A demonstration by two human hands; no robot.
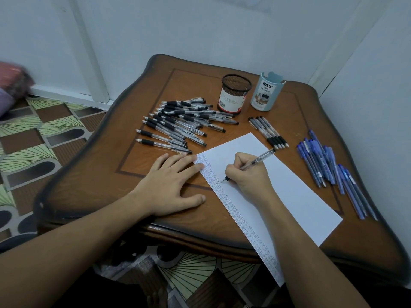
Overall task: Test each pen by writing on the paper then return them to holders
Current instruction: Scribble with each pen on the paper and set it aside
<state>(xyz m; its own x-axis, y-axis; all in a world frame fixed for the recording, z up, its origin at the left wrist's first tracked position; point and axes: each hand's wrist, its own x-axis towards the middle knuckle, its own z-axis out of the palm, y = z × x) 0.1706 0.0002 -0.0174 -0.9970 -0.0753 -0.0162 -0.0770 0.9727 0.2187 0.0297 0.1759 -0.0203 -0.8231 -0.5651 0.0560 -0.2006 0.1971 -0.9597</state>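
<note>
A white sheet of paper [289, 185] lies slantwise on the wooden table [100, 185], with a column of small written marks along its left edge. My right hand [246, 174] grips a clear black pen [260, 158], its tip touching the paper beside the marks. Flat on the table, my left hand [169, 185] has its straight fingertips pressing the paper's top left corner. A heap of black pens [180, 121] lies behind my left hand. The black mesh holder [234, 93] and the light blue holder [266, 92] stand at the back.
A short row of black pens [268, 132] lies beyond the paper, and several blue pens [327, 165] lie at the right. White walls close in behind and to the right of the table. Patterned floor shows at the left and below.
</note>
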